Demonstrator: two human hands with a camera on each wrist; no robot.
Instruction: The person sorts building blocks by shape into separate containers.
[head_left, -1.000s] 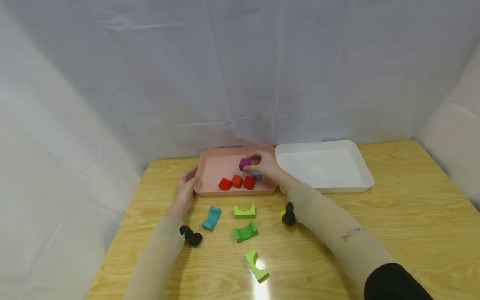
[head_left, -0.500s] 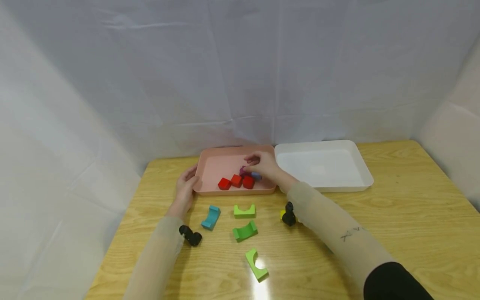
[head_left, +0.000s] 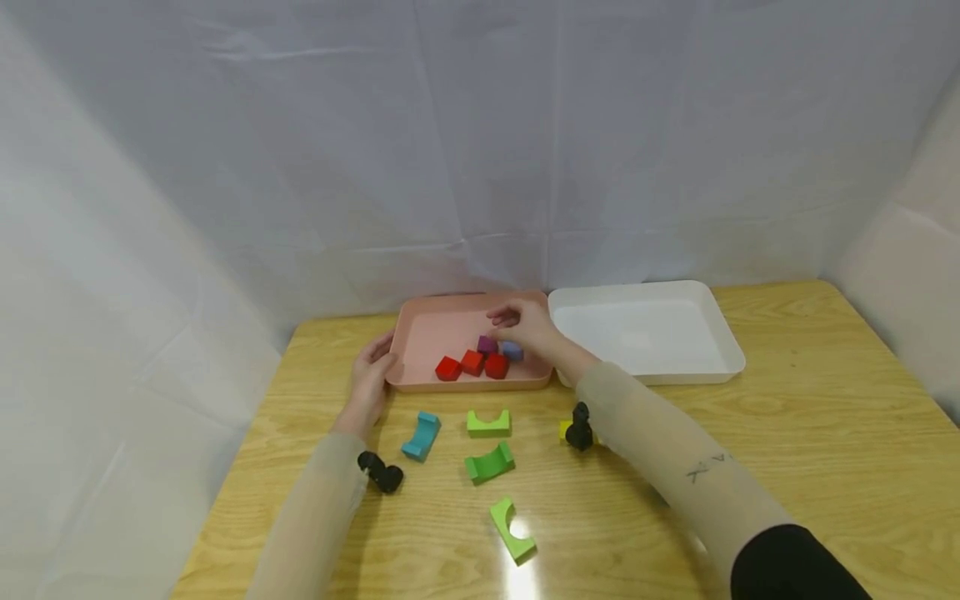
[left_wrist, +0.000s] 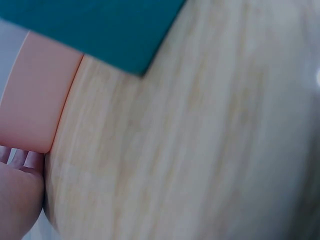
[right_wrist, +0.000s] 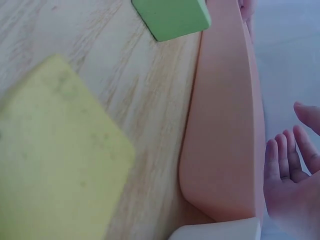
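A pink tray [head_left: 438, 321] sits at the back of the wooden table. It holds three red blocks [head_left: 472, 362], a purple block [head_left: 487, 343] and a bluish block [head_left: 512, 350]. My right hand [head_left: 504, 317] hovers just above the purple block, fingers loosely bent and holding nothing. In the right wrist view its fingers [right_wrist: 287, 160] spread beside the pink tray's wall [right_wrist: 225, 125]. My left hand [head_left: 378, 354] rests against the tray's left front corner, thumb touching the rim. The left wrist view shows its fingers [left_wrist: 20, 162] beside the tray's side [left_wrist: 35, 95].
A white tray [head_left: 720, 329] stands to the right of the pink one. In front lie a teal arch [head_left: 422, 435], three green arches [head_left: 489, 422] [head_left: 490, 462] [head_left: 513, 530] and a yellow block [head_left: 564, 429] half hidden by my right wrist. White cloth walls surround the table.
My right hand lowered the purple block into the pink tray next to the bluish block, let go of it, and rose a little. The left hand stayed put.
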